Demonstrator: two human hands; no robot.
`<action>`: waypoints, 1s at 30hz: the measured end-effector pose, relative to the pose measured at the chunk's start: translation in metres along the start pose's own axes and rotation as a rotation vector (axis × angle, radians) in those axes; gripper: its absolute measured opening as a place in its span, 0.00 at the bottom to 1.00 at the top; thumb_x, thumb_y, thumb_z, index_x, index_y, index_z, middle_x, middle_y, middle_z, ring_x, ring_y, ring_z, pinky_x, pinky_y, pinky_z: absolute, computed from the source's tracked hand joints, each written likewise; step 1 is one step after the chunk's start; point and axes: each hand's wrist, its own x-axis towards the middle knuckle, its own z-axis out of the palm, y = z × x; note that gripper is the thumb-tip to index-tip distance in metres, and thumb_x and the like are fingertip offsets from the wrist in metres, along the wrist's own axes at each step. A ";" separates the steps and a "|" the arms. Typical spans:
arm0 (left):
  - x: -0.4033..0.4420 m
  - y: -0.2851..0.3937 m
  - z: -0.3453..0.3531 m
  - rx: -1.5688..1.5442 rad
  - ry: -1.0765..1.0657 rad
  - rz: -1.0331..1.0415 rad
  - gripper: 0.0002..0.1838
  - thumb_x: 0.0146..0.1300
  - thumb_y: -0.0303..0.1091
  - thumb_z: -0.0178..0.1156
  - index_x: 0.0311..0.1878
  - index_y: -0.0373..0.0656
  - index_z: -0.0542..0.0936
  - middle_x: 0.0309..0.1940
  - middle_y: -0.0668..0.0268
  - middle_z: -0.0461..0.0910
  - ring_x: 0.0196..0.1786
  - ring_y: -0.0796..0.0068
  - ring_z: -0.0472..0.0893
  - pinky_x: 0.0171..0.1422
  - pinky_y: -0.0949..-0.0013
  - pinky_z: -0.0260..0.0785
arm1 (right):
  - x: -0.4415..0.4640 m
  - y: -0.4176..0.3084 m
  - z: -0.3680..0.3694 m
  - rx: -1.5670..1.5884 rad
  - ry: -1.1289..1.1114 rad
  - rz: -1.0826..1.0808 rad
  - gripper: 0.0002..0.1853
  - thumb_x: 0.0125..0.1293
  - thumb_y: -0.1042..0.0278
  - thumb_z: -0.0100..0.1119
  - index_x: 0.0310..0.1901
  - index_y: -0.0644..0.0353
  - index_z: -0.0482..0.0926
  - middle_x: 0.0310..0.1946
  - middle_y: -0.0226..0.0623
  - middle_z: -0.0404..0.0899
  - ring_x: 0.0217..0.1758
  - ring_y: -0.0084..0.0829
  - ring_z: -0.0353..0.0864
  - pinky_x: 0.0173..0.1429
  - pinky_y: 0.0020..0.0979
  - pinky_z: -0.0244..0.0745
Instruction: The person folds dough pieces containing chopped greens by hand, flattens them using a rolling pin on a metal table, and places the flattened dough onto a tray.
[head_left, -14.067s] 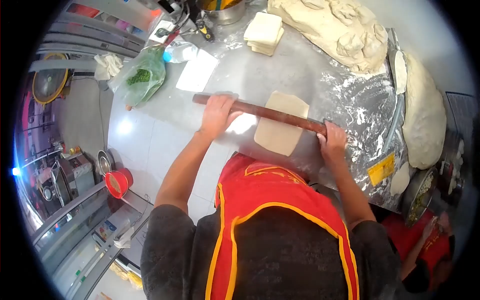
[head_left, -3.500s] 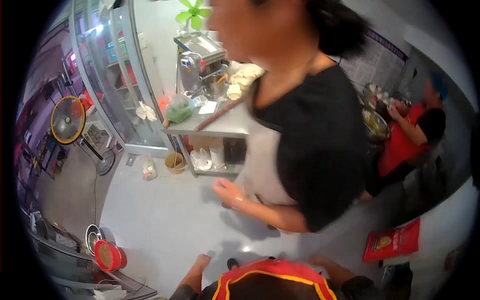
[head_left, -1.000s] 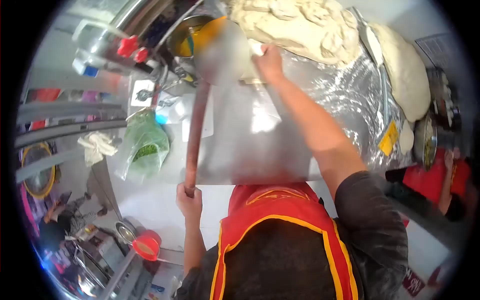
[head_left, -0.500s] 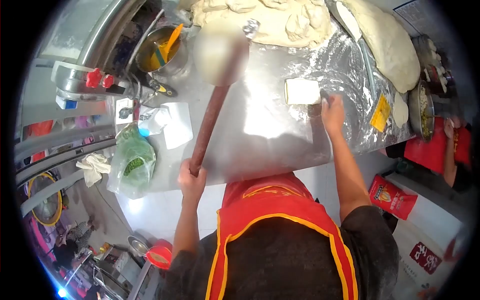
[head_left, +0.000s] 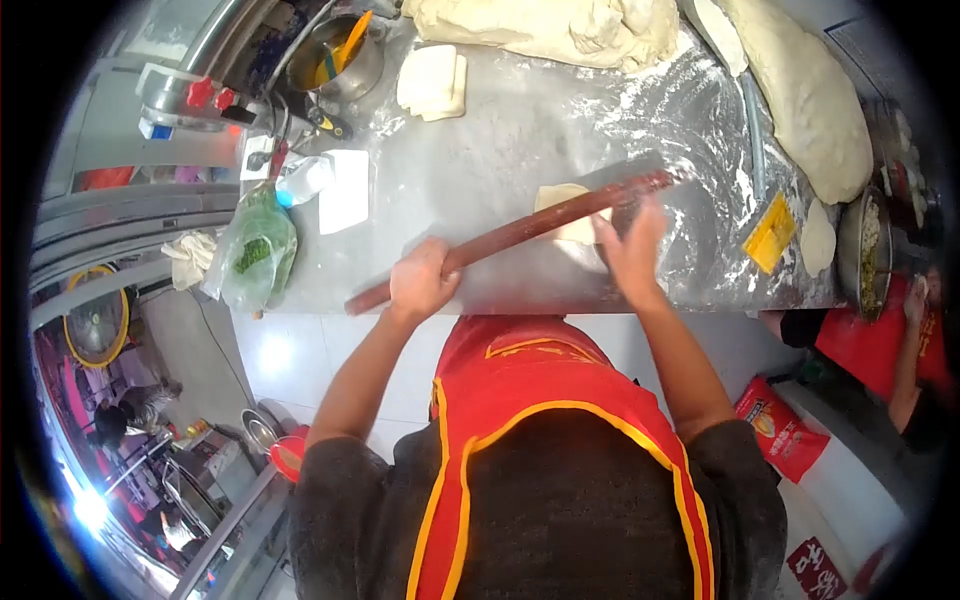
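No lettering can be read with certainty. White characters stand on a dark red square (head_left: 815, 568) at the lower right, turned sideways and indistinct. The red package (head_left: 781, 430) above it bears small, blurred print, and the yellow marks on the co-worker's red apron (head_left: 860, 345) are illegible.

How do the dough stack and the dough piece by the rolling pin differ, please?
The dough stack shows several layers; the dough piece lies by itself. The rolling pin crosses over the dough piece, partly hiding it, while the dough stack is uncovered, near the metal bowl. Both are pale and rest on the table.
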 end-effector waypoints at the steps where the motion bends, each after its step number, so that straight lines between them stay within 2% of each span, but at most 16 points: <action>1: 0.006 0.006 0.000 -0.014 -0.018 0.035 0.12 0.50 0.34 0.63 0.37 0.43 0.73 0.36 0.57 0.76 0.40 0.50 0.78 0.40 0.52 0.72 | -0.005 -0.004 -0.027 -0.101 0.134 -0.073 0.37 0.56 0.61 0.71 0.62 0.67 0.64 0.63 0.58 0.63 0.70 0.54 0.58 0.73 0.59 0.49; 3: 0.018 0.016 -0.001 -0.031 -0.066 0.110 0.13 0.50 0.33 0.62 0.38 0.43 0.73 0.38 0.58 0.76 0.42 0.51 0.78 0.41 0.52 0.72 | -0.013 0.020 -0.063 -0.333 0.081 -0.243 0.37 0.53 0.61 0.72 0.62 0.66 0.65 0.64 0.54 0.63 0.70 0.53 0.59 0.74 0.57 0.48; 4: 0.026 0.023 -0.005 -0.026 -0.113 0.140 0.13 0.50 0.33 0.62 0.38 0.43 0.72 0.39 0.59 0.76 0.43 0.52 0.78 0.42 0.53 0.72 | -0.010 0.024 -0.074 -0.368 0.133 -0.296 0.37 0.53 0.62 0.72 0.62 0.65 0.65 0.64 0.51 0.64 0.70 0.51 0.60 0.74 0.57 0.48; 6: 0.045 0.035 -0.011 -0.051 -0.083 0.214 0.14 0.49 0.33 0.64 0.38 0.43 0.72 0.35 0.59 0.74 0.39 0.51 0.77 0.39 0.52 0.71 | -0.001 0.026 -0.092 -0.442 0.232 -0.405 0.36 0.53 0.63 0.72 0.63 0.62 0.66 0.63 0.46 0.66 0.69 0.48 0.62 0.74 0.55 0.49; 9: 0.068 0.052 -0.013 -0.031 -0.152 0.276 0.15 0.47 0.32 0.65 0.38 0.44 0.72 0.34 0.60 0.73 0.39 0.53 0.77 0.38 0.55 0.71 | 0.015 0.008 -0.107 -0.490 -0.082 -0.428 0.32 0.55 0.66 0.70 0.62 0.58 0.68 0.60 0.38 0.70 0.67 0.42 0.66 0.75 0.53 0.50; 10: 0.076 0.055 -0.009 -0.018 -0.202 0.294 0.15 0.47 0.32 0.65 0.38 0.44 0.72 0.34 0.61 0.73 0.39 0.54 0.77 0.38 0.55 0.71 | 0.013 0.018 -0.100 -0.464 -0.113 -0.420 0.29 0.56 0.68 0.67 0.61 0.55 0.70 0.58 0.37 0.73 0.66 0.39 0.68 0.74 0.51 0.53; 13: 0.079 0.057 -0.009 0.023 -0.223 0.327 0.16 0.50 0.34 0.66 0.42 0.44 0.75 0.37 0.61 0.75 0.43 0.55 0.77 0.45 0.54 0.70 | 0.002 0.050 -0.095 -0.425 -0.383 -0.230 0.29 0.56 0.70 0.67 0.61 0.55 0.71 0.59 0.38 0.72 0.67 0.39 0.67 0.73 0.49 0.54; 14: 0.077 0.057 -0.009 0.034 -0.209 0.334 0.17 0.51 0.34 0.66 0.45 0.44 0.75 0.39 0.61 0.76 0.45 0.55 0.77 0.48 0.54 0.70 | -0.004 0.053 -0.095 -0.420 -0.371 -0.207 0.30 0.58 0.68 0.66 0.63 0.55 0.70 0.60 0.38 0.71 0.68 0.40 0.67 0.74 0.49 0.53; 17: 0.050 0.036 0.005 0.192 0.124 0.161 0.21 0.58 0.37 0.64 0.54 0.41 0.76 0.47 0.57 0.78 0.54 0.53 0.76 0.61 0.51 0.65 | -0.026 0.058 -0.090 -0.430 -0.277 -0.097 0.30 0.62 0.61 0.61 0.66 0.56 0.67 0.64 0.41 0.69 0.70 0.42 0.64 0.75 0.50 0.49; 18: 0.041 0.015 0.030 0.204 0.160 0.045 0.26 0.62 0.41 0.60 0.59 0.36 0.73 0.56 0.51 0.76 0.59 0.50 0.73 0.68 0.48 0.59 | -0.036 0.069 -0.074 -0.453 -0.200 -0.029 0.30 0.64 0.59 0.59 0.67 0.57 0.66 0.65 0.41 0.68 0.71 0.42 0.63 0.75 0.50 0.48; 19: 0.044 0.013 0.037 0.219 0.208 0.029 0.26 0.63 0.41 0.59 0.61 0.36 0.72 0.58 0.51 0.75 0.61 0.50 0.72 0.69 0.49 0.58 | -0.037 0.071 -0.065 -0.476 -0.126 0.039 0.30 0.66 0.56 0.56 0.68 0.57 0.65 0.66 0.42 0.67 0.72 0.43 0.62 0.76 0.51 0.46; 20: 0.048 0.010 0.044 0.236 0.257 0.010 0.27 0.64 0.41 0.59 0.62 0.35 0.71 0.60 0.51 0.73 0.64 0.49 0.70 0.71 0.49 0.56 | -0.030 0.077 -0.057 -0.505 -0.088 0.026 0.31 0.70 0.52 0.48 0.70 0.59 0.62 0.70 0.43 0.64 0.73 0.43 0.60 0.77 0.52 0.43; 21: 0.053 0.006 0.049 0.254 0.310 -0.007 0.28 0.64 0.41 0.58 0.64 0.35 0.70 0.62 0.51 0.72 0.66 0.49 0.69 0.72 0.49 0.54 | -0.017 0.086 -0.051 -0.501 -0.078 0.025 0.30 0.70 0.53 0.48 0.70 0.59 0.62 0.70 0.43 0.64 0.74 0.43 0.59 0.77 0.53 0.43; 22: 0.064 0.001 0.052 0.282 0.283 -0.041 0.32 0.67 0.45 0.55 0.70 0.39 0.65 0.68 0.52 0.66 0.72 0.50 0.62 0.75 0.46 0.48 | -0.001 0.084 -0.051 -0.497 -0.072 0.028 0.30 0.71 0.54 0.47 0.70 0.58 0.62 0.70 0.43 0.63 0.74 0.43 0.59 0.77 0.53 0.43; 25: 0.121 0.007 0.036 0.417 0.217 -0.106 0.32 0.70 0.46 0.50 0.73 0.44 0.60 0.73 0.53 0.58 0.76 0.50 0.54 0.77 0.42 0.39 | 0.049 0.095 -0.038 -0.588 -0.073 0.038 0.30 0.73 0.53 0.43 0.72 0.58 0.59 0.73 0.42 0.59 0.77 0.42 0.54 0.77 0.56 0.40; 30: 0.219 -0.008 0.024 0.433 0.356 -0.020 0.35 0.70 0.52 0.49 0.75 0.47 0.57 0.76 0.55 0.53 0.78 0.51 0.48 0.78 0.40 0.36 | 0.153 0.113 -0.018 -0.678 0.037 0.012 0.29 0.75 0.51 0.39 0.73 0.54 0.58 0.74 0.39 0.56 0.79 0.40 0.49 0.77 0.57 0.38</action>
